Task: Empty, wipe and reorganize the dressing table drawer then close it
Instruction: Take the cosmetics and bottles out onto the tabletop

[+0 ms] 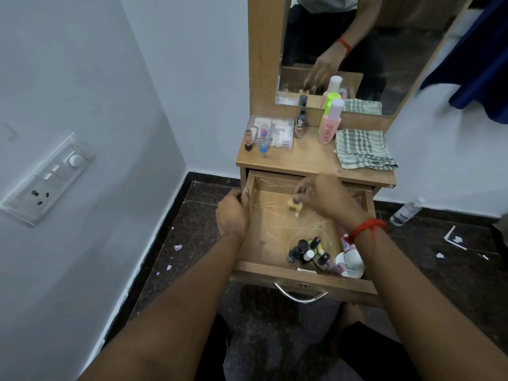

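Drawer [275, 229] open over dark floor [192, 229]; left grip [232, 213] clamps its side, right grip [319, 196] pinches a yellowish item [294, 207].

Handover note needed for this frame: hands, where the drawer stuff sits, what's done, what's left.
Left hand: grips the left wall of the open drawer.
Right hand: pinches a small yellow item over the drawer's back half; it is too blurred to identify.
In the drawer, front right: nail polish bottles and a white round compact.
On the tabletop: clear box, pink bottle, folded checked cloth.
Done: drawer opened, apparently part-emptied.
Left: probably take out the rest, wipe, restock, close.
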